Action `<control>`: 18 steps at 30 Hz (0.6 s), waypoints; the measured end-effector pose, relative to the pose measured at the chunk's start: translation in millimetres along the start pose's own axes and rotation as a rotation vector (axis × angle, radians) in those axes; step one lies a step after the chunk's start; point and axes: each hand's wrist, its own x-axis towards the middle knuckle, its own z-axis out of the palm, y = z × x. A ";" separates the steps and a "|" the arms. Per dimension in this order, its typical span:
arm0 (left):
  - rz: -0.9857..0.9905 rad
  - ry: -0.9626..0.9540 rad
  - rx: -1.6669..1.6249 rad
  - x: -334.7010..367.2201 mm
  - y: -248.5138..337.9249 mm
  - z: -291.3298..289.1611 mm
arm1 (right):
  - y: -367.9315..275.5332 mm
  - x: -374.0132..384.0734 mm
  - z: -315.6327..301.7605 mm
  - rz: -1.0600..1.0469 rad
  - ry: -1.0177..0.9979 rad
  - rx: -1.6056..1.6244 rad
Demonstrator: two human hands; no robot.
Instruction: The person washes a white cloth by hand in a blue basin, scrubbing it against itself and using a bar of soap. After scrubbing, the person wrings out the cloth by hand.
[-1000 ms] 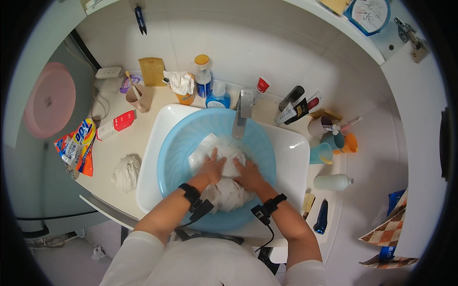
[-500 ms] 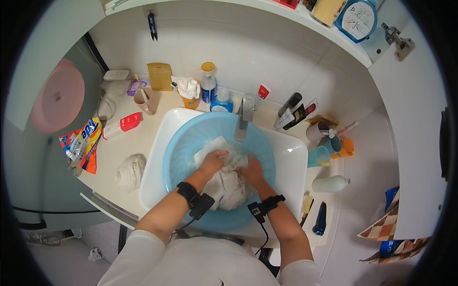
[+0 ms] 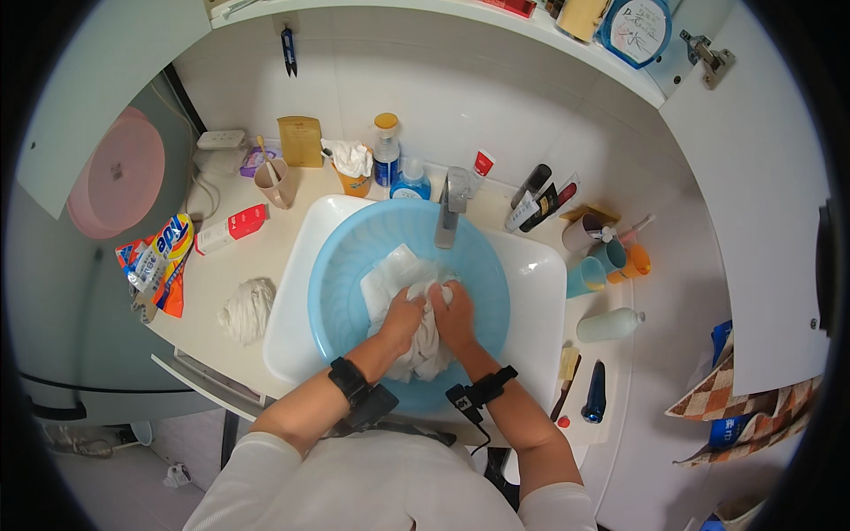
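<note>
A light blue plastic basin stands in the white sink below the tap. In it a wet off-white cloth lies bunched, with a whiter flat part spread toward the far left side. My left hand is closed round a fold near the middle of the cloth. Close beside it, my right hand grips another bunched part, thumb on top. The two hands nearly meet. Some cloth hangs below them toward the near side of the basin.
Left on the counter are a wrung whitish cloth, a red-and-white box and an orange detergent bag. Bottles and cups line the back. On the right lie a pale bottle, a brush and a dark blue shaver.
My hands have drawn together and gathered the cloth between them; before, they were farther apart. The cloth's white part now spreads wider at the left. The view has shifted slightly.
</note>
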 end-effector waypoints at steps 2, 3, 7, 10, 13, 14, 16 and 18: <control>-0.037 -0.051 -0.125 -2.3 3.9 -2.0 | -0.4 -2.2 1.5 -0.131 0.013 -0.253; -0.033 -0.049 -0.125 1.4 7.5 -6.8 | -14.5 -8.0 2.5 -0.134 0.011 -0.251; -0.090 -0.078 -0.191 9.4 -3.0 -16.0 | -28.2 -19.3 4.2 -0.320 -0.105 -0.098; -0.050 0.205 0.159 -10.8 6.1 9.3 | -9.7 1.8 -6.2 -0.011 -0.022 -0.191; 0.035 0.006 0.162 -10.3 5.5 0.8 | -12.2 -5.9 -1.8 -0.030 -0.011 -0.298; -0.018 0.022 0.099 -9.2 13.2 1.1 | -20.3 -17.2 4.5 -0.174 -0.005 -0.198; -0.123 0.054 -0.024 -6.2 24.1 2.8 | -20.9 -17.9 7.3 -0.317 -0.002 -0.098; -0.068 0.092 -0.008 4.9 3.2 -4.5 | -16.6 -6.1 9.1 -0.247 0.058 -0.238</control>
